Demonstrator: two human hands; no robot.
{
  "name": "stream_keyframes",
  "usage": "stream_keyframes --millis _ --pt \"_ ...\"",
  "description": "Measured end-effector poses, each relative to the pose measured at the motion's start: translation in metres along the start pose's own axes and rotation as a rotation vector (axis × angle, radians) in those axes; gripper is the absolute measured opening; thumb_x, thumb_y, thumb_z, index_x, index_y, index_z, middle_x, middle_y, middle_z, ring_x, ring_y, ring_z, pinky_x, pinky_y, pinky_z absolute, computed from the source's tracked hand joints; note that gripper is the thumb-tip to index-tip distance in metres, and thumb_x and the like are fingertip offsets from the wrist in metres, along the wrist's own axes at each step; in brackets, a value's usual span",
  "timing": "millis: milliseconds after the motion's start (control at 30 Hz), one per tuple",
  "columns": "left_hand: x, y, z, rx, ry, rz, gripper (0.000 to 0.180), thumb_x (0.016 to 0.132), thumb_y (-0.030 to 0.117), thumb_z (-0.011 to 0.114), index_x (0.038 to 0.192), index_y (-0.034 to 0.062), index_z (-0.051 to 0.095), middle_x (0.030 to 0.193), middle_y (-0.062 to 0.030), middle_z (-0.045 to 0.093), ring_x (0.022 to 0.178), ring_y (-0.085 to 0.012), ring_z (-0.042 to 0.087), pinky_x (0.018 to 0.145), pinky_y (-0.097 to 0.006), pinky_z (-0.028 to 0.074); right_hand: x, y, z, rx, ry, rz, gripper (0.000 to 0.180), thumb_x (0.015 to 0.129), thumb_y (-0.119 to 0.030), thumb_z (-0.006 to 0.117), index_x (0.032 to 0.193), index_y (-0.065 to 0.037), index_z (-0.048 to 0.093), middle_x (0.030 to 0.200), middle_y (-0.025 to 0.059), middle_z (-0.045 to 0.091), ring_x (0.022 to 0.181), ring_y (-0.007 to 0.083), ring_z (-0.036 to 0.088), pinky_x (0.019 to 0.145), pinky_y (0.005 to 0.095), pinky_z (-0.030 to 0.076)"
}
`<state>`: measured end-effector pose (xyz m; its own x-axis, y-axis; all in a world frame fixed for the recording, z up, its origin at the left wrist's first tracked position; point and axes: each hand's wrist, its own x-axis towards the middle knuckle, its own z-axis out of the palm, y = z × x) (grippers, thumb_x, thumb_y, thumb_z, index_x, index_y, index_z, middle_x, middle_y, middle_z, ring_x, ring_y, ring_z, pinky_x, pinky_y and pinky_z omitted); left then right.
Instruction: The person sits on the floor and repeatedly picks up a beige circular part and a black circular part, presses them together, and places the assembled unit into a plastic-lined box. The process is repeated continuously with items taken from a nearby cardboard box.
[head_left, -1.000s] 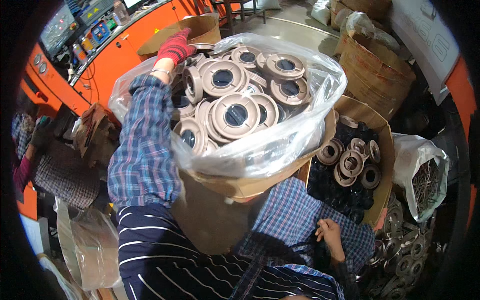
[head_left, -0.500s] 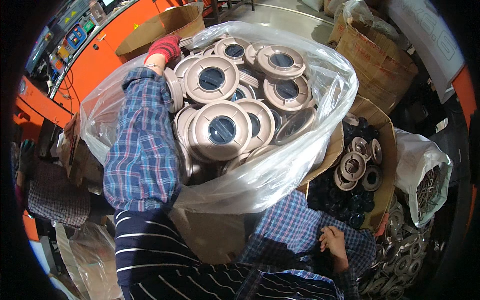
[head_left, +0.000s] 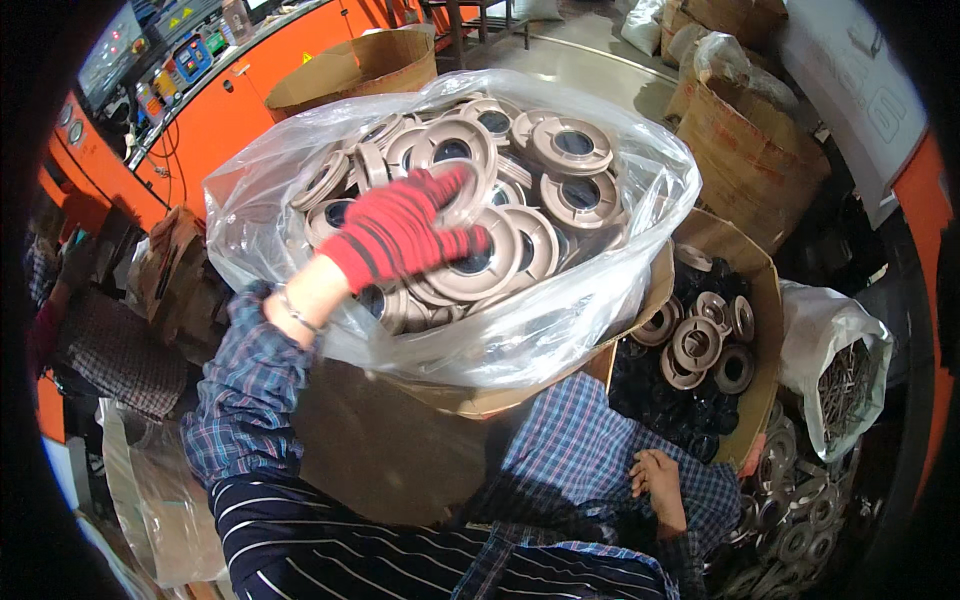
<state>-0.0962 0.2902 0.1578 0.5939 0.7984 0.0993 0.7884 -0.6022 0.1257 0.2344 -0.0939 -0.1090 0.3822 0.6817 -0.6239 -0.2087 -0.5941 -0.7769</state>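
Observation:
A clear plastic bag heaped with several round beige discs sits in a brown cardboard box pressed close against my chest. My left hand, in a red knit glove, lies on top of the discs with its fingers spread across one of them. The plaid sleeve of that arm runs down the bag's left side. My bare right hand is low at the right, under the box's corner, with fingers curled against plaid cloth. Whether it grips anything is hidden.
A second cardboard box at the right holds black and beige rings. Beside it are a white bag of metal parts and loose metal rings. An orange machine with a control panel stands far left, cardboard drums far right.
My gloved left hand has come back from the bag's far rim and now lies on the discs in the middle. My right hand has stayed low at the right.

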Motion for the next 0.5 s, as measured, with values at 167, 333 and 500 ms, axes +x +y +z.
stream_keyframes --millis 167,333,500 --pt "0.022 -0.01 0.025 0.2 0.059 0.031 0.098 0.079 0.064 0.066 0.156 0.0156 0.031 0.144 -0.024 0.047 0.137 -0.0397 0.041 0.108 -0.054 0.037 0.001 0.003 -0.001 0.007 -0.002 -0.021 0.031 0.101 -0.025 0.058 0.108 0.006 0.062 0.08 0.0121 0.064 0.055 0.0154 0.061 0.044 0.0291 0.051" --pt "0.071 -0.056 0.042 0.194 0.02 -0.075 0.104 0.078 0.073 0.062 0.157 0.0136 0.028 0.153 -0.0261 0.039 0.144 -0.044 0.032 0.114 -0.049 0.033 0.003 0.005 -0.002 0.0 0.026 0.001 0.032 0.1 -0.025 0.059 0.108 0.006 0.062 0.08 0.0131 0.065 0.055 0.0159 0.062 0.044 0.0295 0.051" --pt "0.091 -0.079 0.053 0.338 0.073 -0.143 0.102 0.08 0.069 0.062 0.159 0.0208 0.021 0.155 -0.0214 0.039 0.146 -0.0426 0.03 0.112 -0.065 0.027 0.003 0.004 -0.003 0.021 0.019 0.039 0.033 0.101 -0.026 0.058 0.108 0.006 0.062 0.079 0.0129 0.065 0.055 0.0157 0.062 0.043 0.0289 0.051"
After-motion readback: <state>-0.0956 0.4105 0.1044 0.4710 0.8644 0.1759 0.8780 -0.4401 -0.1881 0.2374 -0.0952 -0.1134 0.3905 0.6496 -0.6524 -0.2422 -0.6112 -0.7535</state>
